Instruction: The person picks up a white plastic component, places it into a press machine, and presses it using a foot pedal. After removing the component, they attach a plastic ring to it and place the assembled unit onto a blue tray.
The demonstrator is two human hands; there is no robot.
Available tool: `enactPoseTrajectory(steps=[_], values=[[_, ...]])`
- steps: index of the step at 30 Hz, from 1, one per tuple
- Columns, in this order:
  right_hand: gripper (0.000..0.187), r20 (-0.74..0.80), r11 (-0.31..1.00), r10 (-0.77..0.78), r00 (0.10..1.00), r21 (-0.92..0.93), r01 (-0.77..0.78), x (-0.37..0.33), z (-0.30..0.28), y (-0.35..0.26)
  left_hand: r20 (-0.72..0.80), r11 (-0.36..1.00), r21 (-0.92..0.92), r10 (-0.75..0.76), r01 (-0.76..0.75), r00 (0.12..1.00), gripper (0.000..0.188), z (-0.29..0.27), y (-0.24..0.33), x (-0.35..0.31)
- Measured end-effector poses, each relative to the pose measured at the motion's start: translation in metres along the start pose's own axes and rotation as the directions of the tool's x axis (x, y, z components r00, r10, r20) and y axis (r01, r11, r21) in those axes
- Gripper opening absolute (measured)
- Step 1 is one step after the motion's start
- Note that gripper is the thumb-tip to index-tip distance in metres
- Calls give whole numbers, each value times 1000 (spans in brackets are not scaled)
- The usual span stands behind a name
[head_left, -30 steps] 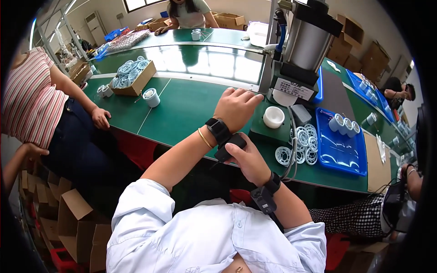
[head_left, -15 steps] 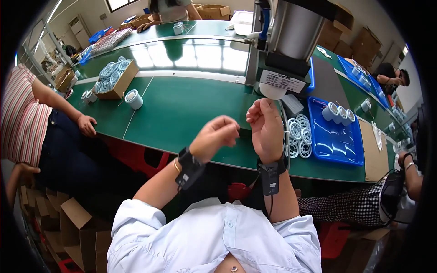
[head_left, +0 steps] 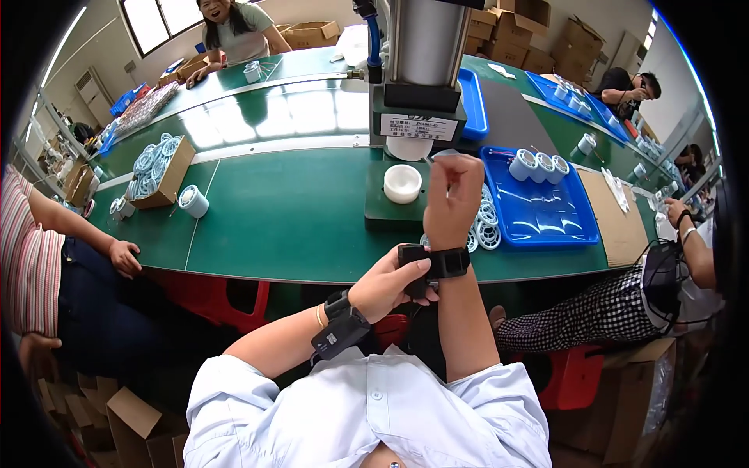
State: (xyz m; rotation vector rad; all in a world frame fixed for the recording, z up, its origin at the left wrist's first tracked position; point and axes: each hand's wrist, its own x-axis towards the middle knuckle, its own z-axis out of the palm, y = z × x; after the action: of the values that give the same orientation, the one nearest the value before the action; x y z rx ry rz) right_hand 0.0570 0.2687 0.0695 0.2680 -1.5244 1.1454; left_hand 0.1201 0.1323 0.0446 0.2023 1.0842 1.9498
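Observation:
My left hand [head_left: 390,282] is closed around a small black box-shaped device [head_left: 413,256] strapped to my right wrist. Raised just right of the press fixture, my right hand [head_left: 455,191] has its fingers curled in, and I see nothing in them. A white round cup-like holder [head_left: 402,184] sits on the green base block [head_left: 390,214] of a press. Directly above it hangs the white press head [head_left: 409,148], apart from the holder. Pale blue spoked rings [head_left: 488,222] lie right of my right hand, partly hidden by it. A second black device [head_left: 342,331] is strapped to my left wrist.
A blue tray [head_left: 546,214] at the right holds three white-and-blue cylindrical motor parts [head_left: 538,166]. At the left stand a single such cylinder [head_left: 193,201] and a cardboard box [head_left: 168,175] of blue rings. Co-workers are at both sides and across the bench.
My left hand has moved right and down onto the device at my right wrist. My view has shifted, and the white holder under the press now shows.

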Motion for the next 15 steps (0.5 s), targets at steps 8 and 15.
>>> enactPoseTrajectory(steps=[8,15], values=[[14,451,368,467,761,683,-631,9,-45,-18,324,870,413,137,-270,936,43,-16,25,6],[60,734,-55,-416,538,570,-820,33,-85,-141,-412,742,618,586,-259,698,32,-186,98,29]])
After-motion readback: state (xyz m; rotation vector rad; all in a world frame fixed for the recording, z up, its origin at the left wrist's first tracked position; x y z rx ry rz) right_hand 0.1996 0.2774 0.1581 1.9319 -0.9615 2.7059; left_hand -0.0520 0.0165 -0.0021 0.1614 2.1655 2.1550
